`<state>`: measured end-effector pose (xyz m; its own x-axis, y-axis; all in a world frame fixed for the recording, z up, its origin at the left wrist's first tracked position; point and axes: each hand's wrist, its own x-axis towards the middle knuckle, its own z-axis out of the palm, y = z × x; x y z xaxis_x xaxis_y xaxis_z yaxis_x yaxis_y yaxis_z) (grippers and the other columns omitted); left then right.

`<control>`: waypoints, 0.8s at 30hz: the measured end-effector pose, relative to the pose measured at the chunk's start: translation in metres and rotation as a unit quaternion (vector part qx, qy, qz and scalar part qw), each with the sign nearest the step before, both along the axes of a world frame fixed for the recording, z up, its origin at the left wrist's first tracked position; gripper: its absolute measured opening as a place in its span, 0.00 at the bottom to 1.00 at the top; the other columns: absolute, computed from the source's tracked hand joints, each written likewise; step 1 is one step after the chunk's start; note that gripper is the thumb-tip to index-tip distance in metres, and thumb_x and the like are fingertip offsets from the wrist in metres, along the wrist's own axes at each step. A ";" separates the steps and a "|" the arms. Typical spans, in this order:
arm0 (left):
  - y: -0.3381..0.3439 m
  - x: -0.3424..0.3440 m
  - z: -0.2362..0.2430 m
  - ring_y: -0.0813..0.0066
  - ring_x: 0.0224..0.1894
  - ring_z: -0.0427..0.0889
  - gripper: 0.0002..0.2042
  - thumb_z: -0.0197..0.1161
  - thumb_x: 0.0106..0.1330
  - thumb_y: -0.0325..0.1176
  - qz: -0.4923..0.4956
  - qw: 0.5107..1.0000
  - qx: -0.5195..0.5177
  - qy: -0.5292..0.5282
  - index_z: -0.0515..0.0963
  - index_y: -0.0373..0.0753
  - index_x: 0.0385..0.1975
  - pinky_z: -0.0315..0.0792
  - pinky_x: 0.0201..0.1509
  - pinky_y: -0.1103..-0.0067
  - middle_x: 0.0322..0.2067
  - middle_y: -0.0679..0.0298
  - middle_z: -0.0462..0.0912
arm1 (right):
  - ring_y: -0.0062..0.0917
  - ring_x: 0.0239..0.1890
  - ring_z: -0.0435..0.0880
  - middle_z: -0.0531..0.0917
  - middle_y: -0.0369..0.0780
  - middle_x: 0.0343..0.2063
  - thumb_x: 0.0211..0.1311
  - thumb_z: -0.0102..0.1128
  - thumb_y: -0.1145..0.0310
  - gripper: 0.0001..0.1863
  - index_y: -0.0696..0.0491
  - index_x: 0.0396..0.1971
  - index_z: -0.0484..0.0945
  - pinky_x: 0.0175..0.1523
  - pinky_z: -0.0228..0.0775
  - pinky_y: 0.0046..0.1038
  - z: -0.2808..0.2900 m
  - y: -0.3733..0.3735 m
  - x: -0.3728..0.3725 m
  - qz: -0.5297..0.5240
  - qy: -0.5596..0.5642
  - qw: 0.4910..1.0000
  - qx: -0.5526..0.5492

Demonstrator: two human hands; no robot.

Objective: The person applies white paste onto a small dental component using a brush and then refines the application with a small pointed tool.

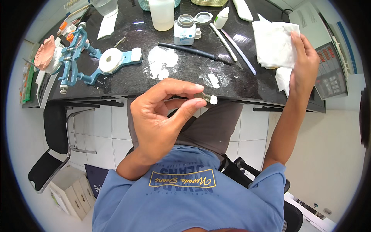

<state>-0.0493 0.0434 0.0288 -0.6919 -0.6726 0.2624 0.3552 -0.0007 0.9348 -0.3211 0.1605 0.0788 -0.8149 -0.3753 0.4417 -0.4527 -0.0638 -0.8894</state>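
My left hand [158, 112] is raised over my lap, just off the table's front edge. Its thumb and fingertips pinch a small dental crown piece [213, 100], dark grey where I grip it and white and tooth-shaped at its free end. Far to the right, my right hand [304, 63] grips the edge of a folded white cloth [275, 46] at the table's right side. Part of the fingers is hidden by the cloth. On the table ahead of my left hand lie a patch of white powder [162, 62] and a smaller white smear [213, 80].
A blue dental articulator [75, 58] with a pink cast [47, 54] stands at left. A dark-handled brush [193, 51], two slim instruments [241, 54], an open-lidded jar [184, 33], a dropper bottle [221, 18] and a plastic cup [161, 15] lie or stand behind. A control unit [332, 73] is at right.
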 end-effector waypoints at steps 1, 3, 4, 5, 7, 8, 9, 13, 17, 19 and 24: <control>0.000 0.000 -0.002 0.74 0.37 0.82 0.09 0.66 0.57 0.16 0.004 1.000 0.000 0.000 0.79 0.29 0.37 0.79 0.42 0.81 0.35 0.57 0.81 | 0.13 0.32 0.79 0.84 0.35 0.30 0.62 0.63 0.66 0.13 0.60 0.40 0.83 0.39 0.70 0.17 -0.003 0.003 -0.024 -0.018 0.013 0.999 0.044; -0.002 0.001 -0.007 0.74 0.37 0.82 0.09 0.66 0.57 0.16 0.004 1.000 0.005 0.003 0.79 0.29 0.37 0.79 0.41 0.81 0.35 0.57 0.81 | 0.14 0.33 0.80 0.84 0.35 0.30 0.61 0.63 0.66 0.13 0.59 0.41 0.83 0.41 0.70 0.18 -0.003 0.006 -0.040 -0.040 0.028 0.995 0.091; -0.004 0.003 -0.011 0.73 0.39 0.82 0.09 0.64 0.58 0.15 0.007 1.000 0.000 -0.006 0.79 0.29 0.38 0.79 0.44 0.81 0.36 0.56 0.81 | 0.16 0.34 0.81 0.84 0.36 0.31 0.61 0.63 0.67 0.13 0.57 0.42 0.83 0.43 0.71 0.20 -0.004 0.001 -0.040 -0.130 0.214 0.960 0.130; -0.006 0.004 -0.015 0.73 0.42 0.82 0.10 0.63 0.58 0.14 0.010 1.000 -0.004 -0.014 0.79 0.29 0.39 0.80 0.47 0.80 0.38 0.55 0.82 | 0.18 0.35 0.82 0.85 0.36 0.31 0.61 0.62 0.67 0.12 0.56 0.43 0.83 0.45 0.72 0.22 -0.003 -0.004 -0.038 -0.213 0.390 0.881 0.162; -0.009 0.003 -0.018 0.72 0.42 0.82 0.10 0.63 0.58 0.14 0.024 1.000 0.012 -0.010 0.79 0.29 0.39 0.80 0.47 0.80 0.38 0.55 0.82 | 0.23 0.35 0.84 0.86 0.36 0.33 0.61 0.61 0.69 0.11 0.53 0.43 0.83 0.45 0.75 0.24 0.000 -0.005 -0.013 -0.156 0.319 0.928 0.112; -0.010 0.001 -0.021 0.72 0.42 0.83 0.09 0.62 0.58 0.13 0.031 0.999 0.030 -0.006 0.79 0.29 0.39 0.80 0.47 0.81 0.38 0.54 0.81 | 0.24 0.34 0.85 0.86 0.38 0.32 0.60 0.61 0.71 0.10 0.53 0.42 0.83 0.44 0.76 0.25 0.004 -0.004 0.004 -0.053 0.252 0.949 0.184; -0.012 0.001 -0.022 0.72 0.42 0.83 0.09 0.62 0.58 0.13 0.032 0.999 0.030 -0.011 0.79 0.29 0.39 0.80 0.47 0.81 0.38 0.54 0.81 | 0.25 0.33 0.85 0.86 0.39 0.32 0.60 0.60 0.72 0.09 0.53 0.41 0.82 0.43 0.76 0.26 0.003 -0.009 0.016 0.054 0.177 0.951 0.247; -0.017 0.001 -0.026 0.70 0.43 0.83 0.10 0.61 0.58 0.11 0.059 0.998 0.012 -0.005 0.79 0.27 0.39 0.80 0.48 0.82 0.38 0.54 0.81 | 0.38 0.30 0.83 0.84 0.45 0.28 0.57 0.61 0.74 0.06 0.57 0.34 0.80 0.35 0.74 0.32 -0.027 -0.038 0.036 0.131 0.338 0.877 0.316; -0.021 0.003 -0.025 0.70 0.43 0.83 0.09 0.61 0.59 0.12 0.084 0.996 0.001 -0.010 0.79 0.27 0.38 0.80 0.48 0.81 0.38 0.54 0.81 | 0.40 0.31 0.83 0.84 0.44 0.29 0.56 0.62 0.74 0.07 0.56 0.35 0.79 0.36 0.73 0.34 -0.028 -0.053 0.049 0.213 0.337 0.864 0.309; -0.024 0.004 -0.024 0.71 0.43 0.83 0.09 0.61 0.59 0.12 0.089 0.996 -0.002 -0.015 0.79 0.27 0.38 0.80 0.47 0.80 0.38 0.54 0.82 | 0.39 0.31 0.83 0.83 0.44 0.29 0.56 0.62 0.73 0.07 0.56 0.35 0.79 0.36 0.73 0.34 -0.027 -0.058 0.056 0.252 0.346 0.848 0.313; -0.029 0.009 -0.025 0.71 0.42 0.83 0.08 0.62 0.59 0.14 0.083 0.996 -0.016 -0.003 0.80 0.27 0.38 0.80 0.47 0.80 0.38 0.54 0.82 | 0.38 0.32 0.82 0.82 0.42 0.30 0.54 0.61 0.75 0.09 0.56 0.37 0.78 0.38 0.73 0.36 -0.027 -0.068 0.066 0.239 0.418 0.799 0.360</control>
<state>-0.0405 0.0146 0.0041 -0.5739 -0.7691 0.2814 0.3414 0.0876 0.9358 -0.2547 0.0928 0.0516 -0.0354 -0.9576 0.2859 -0.9848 -0.0152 -0.1728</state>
